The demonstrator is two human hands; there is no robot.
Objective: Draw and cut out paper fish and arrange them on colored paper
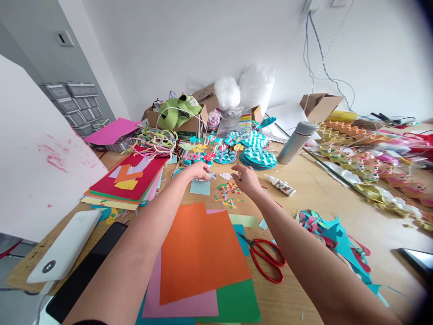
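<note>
My left hand [199, 170] reaches to the middle of the table, its fingertips closed on a small grey-white paper fish [211, 175] just above a light-blue paper square [200, 187]. To its right lies a second white paper fish [225, 176], close to the fingertips of my right hand [247, 179]. Upright between the right fingers is a slim grey pen [239, 170], mostly covered by them. Scattered between and below the hands are small colourful paper dots [226, 195]. Decorated paper fish [200, 148] in several colours lie just beyond my hands.
Red-handled scissors [267, 257] rest beside orange paper [203, 253]. A glue bottle [280, 185] and a grey flask [297, 142] are right of my hands. Blue scalloped plates [259, 158] stack behind. Paper scraps [338, 239] lie at right, a red paper stack [125, 180] at left.
</note>
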